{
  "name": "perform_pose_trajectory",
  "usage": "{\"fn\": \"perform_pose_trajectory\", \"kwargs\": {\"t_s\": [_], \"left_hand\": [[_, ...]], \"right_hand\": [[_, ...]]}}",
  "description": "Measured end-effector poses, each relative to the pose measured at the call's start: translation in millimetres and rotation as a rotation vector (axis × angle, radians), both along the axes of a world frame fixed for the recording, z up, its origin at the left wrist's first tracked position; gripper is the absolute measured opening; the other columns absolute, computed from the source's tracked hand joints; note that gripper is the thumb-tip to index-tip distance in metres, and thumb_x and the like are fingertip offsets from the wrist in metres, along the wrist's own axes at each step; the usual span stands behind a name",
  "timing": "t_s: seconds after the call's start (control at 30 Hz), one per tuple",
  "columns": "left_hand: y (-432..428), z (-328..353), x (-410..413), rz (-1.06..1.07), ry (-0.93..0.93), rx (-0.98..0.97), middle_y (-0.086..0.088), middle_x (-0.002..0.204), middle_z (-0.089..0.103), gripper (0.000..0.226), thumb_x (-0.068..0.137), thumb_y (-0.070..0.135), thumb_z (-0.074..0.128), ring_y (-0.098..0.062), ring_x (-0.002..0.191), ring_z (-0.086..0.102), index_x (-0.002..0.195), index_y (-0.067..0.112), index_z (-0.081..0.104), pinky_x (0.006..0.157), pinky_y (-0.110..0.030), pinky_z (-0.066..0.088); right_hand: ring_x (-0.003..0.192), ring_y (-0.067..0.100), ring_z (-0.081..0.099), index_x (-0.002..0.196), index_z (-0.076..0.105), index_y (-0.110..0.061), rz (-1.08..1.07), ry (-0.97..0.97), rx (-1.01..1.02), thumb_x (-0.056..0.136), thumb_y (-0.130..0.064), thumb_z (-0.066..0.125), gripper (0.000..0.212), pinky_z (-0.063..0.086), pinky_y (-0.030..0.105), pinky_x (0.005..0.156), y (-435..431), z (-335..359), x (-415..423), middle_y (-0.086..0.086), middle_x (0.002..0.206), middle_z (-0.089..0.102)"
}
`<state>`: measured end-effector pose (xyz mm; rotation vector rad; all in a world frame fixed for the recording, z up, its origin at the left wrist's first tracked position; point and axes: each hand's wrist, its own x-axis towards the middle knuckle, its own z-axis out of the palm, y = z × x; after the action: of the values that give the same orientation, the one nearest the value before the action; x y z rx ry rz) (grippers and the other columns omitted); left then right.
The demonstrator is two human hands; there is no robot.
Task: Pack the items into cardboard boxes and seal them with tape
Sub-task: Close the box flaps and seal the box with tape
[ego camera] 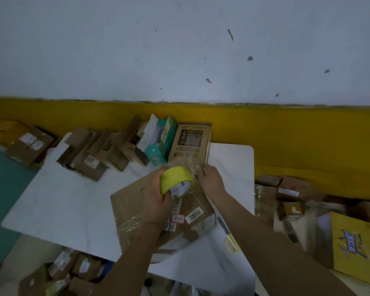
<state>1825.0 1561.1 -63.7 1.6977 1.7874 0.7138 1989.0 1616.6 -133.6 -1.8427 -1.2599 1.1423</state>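
Tabletop (62,199): white, carries the cardboard box (128,201).
Cardboard box: closed, near edge taped; sealing judged part done.
Flat cartons (90,150): behind box, not yet packed.
Tape roll (176,181): over box, gripped by curled left hand (156,197) fingers.
Right hand (210,181): fingers pinching the tape end.
Scissors (228,233): right of box.

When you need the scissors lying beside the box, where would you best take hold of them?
Grip the scissors by their yellow handle loops, coming from the near edge of the table: they lie flat right of the box, loops toward you and blades pointing away.
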Motion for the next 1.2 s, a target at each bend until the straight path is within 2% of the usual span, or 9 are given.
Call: {"fn": "perform_pose_trajectory", "kwargs": {"t_s": [0.07, 0.17, 0.27, 0.37, 0.47, 0.67, 0.8, 1.07, 1.2], "left_hand": [[-4.2, 3.2, -2.7, -0.002, -0.021, 0.012, -0.02, 0.136, 0.055, 0.058, 0.089, 0.022, 0.053, -0.033, 0.124, 0.052, 0.143, 0.002, 0.045, 0.109, -0.046, 0.038], [-6.2, 5.3, -0.3, -0.031, -0.003, -0.008, -0.008, 0.129, 0.051, 0.061, 0.087, 0.018, 0.054, -0.021, 0.119, 0.048, 0.142, -0.004, 0.043, 0.103, -0.009, 0.028], [5.2, 5.3, -4.5, 0.025, 0.054, -0.065, -0.014, 0.136, 0.055, 0.049, 0.098, 0.0, 0.054, -0.023, 0.127, 0.051, 0.144, -0.008, 0.038, 0.109, -0.005, 0.024], [20.0, 19.0, -32.5, -0.103, 0.223, 0.076, 0.013, 0.123, 0.062, 0.05, 0.091, 0.028, 0.068, 0.005, 0.11, 0.055, 0.139, 0.031, 0.053, 0.087, 0.003, 0.03], [3.9, 49.3, -94.8, -0.314, 0.381, -0.039, 0.017, 0.092, 0.052, 0.052, 0.075, 0.052, 0.068, -0.01, 0.097, 0.063, 0.125, 0.039, 0.063, 0.074, -0.019, 0.039], [0.8, 53.0, -150.6, -0.49, 0.903, -0.119, 0.004, 0.092, 0.047, 0.059, 0.091, 0.042, 0.046, -0.017, 0.079, 0.054, 0.148, 0.034, 0.039, 0.063, -0.03, 0.041], [-12.7, 48.2, -167.1, -0.61, 0.916, -0.078, -0.004, 0.114, 0.053, 0.072, 0.098, 0.035, 0.043, -0.019, 0.081, 0.053, 0.157, 0.04, 0.003, 0.061, -0.026, 0.028], [-15.9, 26.3, -188.5, -0.61, 0.968, -0.068, -0.013, 0.131, 0.052, 0.072, 0.101, 0.047, 0.042, -0.027, 0.094, 0.06, 0.157, 0.038, -0.002, 0.069, -0.029, 0.036], [-11.6, 25.5, -190.1, -0.697, 1.008, -0.092, -0.017, 0.126, 0.052, 0.07, 0.103, 0.043, 0.037, -0.026, 0.084, 0.056, 0.156, 0.038, -0.009, 0.069, -0.03, 0.038]], "right_hand": [[0.138, 0.026, 0.038, 0.146, 0.042, -0.012, 0.075, 0.174, 0.004, 0.105, -0.039, 0.038, 0.049, 0.028, 0.027, 0.111, 5.0, 8.0, -10.8, 0.011, 0.15, 0.042], [0.148, 0.018, 0.021, 0.153, 0.029, -0.017, 0.271, 0.238, -0.144, 0.107, -0.029, 0.034, 0.048, 0.015, 0.026, 0.118, 4.9, 4.3, -10.7, 0.003, 0.161, 0.024], [0.141, 0.027, 0.034, 0.153, 0.025, -0.013, 0.338, -0.003, -0.182, 0.107, -0.022, 0.033, 0.047, 0.026, 0.027, 0.11, 11.1, -2.2, -6.1, 0.013, 0.157, 0.032], [0.12, 0.032, 0.053, 0.148, 0.038, -0.024, 0.294, -0.259, -0.098, 0.107, -0.039, 0.024, 0.046, 0.041, 0.037, 0.095, 13.0, 0.3, -11.9, 0.017, 0.14, 0.051], [0.105, 0.031, 0.061, 0.124, 0.06, -0.027, 0.218, -0.405, -0.028, 0.102, -0.057, 0.012, 0.062, 0.044, 0.039, 0.089, 8.4, 5.1, -22.6, 0.012, 0.116, 0.066], [0.097, 0.03, 0.064, 0.108, 0.065, -0.019, 0.192, -0.655, 0.02, 0.103, -0.054, 0.013, 0.063, 0.045, 0.038, 0.084, 2.9, 4.5, -29.0, 0.011, 0.105, 0.068], [0.097, 0.03, 0.063, 0.109, 0.064, -0.018, 0.21, -0.735, 0.027, 0.104, -0.05, 0.012, 0.061, 0.043, 0.037, 0.08, 3.5, 5.5, -31.1, 0.011, 0.105, 0.067], [0.072, 0.022, 0.048, 0.111, 0.064, -0.023, 0.212, -0.837, -0.024, 0.103, -0.052, 0.009, 0.063, 0.036, 0.034, 0.071, 3.6, 14.9, -35.9, 0.008, 0.087, 0.062], [0.072, 0.022, 0.047, 0.112, 0.063, -0.023, 0.231, -0.867, -0.019, 0.104, -0.051, 0.008, 0.063, 0.037, 0.034, 0.071, 2.9, 18.0, -37.4, 0.005, 0.081, 0.056]]}}
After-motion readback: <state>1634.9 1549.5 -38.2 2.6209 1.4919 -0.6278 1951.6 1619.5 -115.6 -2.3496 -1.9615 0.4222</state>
